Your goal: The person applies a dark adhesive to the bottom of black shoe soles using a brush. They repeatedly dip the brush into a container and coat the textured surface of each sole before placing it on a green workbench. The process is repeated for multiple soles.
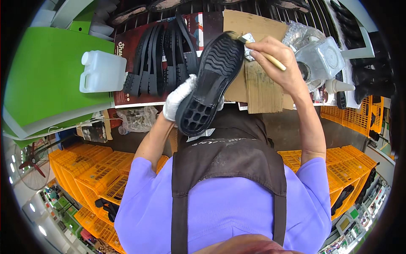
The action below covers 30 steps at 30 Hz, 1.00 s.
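Note:
My left hand (179,98), in a white glove, grips a black rubber shoe sole (210,82) from below, tilted with its hollow inner side facing me. My right hand (277,63) is bare and holds a wooden-handled brush (253,45). The brush's bristles touch the sole's upper end. Both hands are raised over a worktable, above a sheet of brown cardboard (258,86).
A row of black soles (163,55) stands on edge left of the cardboard. A white plastic jug (101,71) sits on a green surface (46,80). A clear container (319,57) and a white nozzle bottle (338,86) stand to the right. Yellow crates (95,169) lie below.

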{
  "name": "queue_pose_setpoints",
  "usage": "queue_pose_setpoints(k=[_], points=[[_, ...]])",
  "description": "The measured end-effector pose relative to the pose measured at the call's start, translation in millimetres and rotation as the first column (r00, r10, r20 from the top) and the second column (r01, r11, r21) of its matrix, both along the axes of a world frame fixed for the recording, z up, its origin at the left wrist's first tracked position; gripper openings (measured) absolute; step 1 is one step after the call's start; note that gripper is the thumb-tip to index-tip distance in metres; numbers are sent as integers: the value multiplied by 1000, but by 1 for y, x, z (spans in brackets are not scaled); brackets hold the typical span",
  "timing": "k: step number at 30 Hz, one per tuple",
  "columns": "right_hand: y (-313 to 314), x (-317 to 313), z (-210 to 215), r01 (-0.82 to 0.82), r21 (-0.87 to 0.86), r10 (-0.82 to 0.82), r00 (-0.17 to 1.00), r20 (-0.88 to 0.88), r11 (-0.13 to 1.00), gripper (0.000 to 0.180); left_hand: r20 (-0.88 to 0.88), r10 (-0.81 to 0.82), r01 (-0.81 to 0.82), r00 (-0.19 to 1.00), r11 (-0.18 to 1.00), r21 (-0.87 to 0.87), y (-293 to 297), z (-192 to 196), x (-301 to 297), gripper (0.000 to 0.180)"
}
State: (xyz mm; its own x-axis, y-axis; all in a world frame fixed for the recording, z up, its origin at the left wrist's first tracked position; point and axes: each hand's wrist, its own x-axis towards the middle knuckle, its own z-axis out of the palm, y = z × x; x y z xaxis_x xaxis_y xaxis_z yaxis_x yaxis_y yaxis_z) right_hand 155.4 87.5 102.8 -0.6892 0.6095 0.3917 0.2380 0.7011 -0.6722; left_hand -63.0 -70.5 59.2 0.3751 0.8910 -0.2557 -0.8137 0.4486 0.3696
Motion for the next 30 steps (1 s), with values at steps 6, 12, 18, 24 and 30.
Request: queue_pose_setpoints(k=[6,12,18,24,30], points=[[-64,-9,23,-238,-221,234,971,-45,946,14,-210,70,-29,975,981,191,9,-14,-7,45],[-22,-16,19,35,-26,-39,985,-166,999,14,-116,48,-37,992,995,93,4,-3,2,45],[-73,-13,38,-322,-108,312,945,-98,941,20,-172,118,-111,978,993,50,11,-7,1,45],[-46,27,49,-349,-328,147,848,-509,878,19,-246,202,-157,948,969,193,6,36,5,49],[-31,63,26,-207,-564,-310,661,-683,799,18,-152,189,-32,970,720,693,109,175,-40,61]])
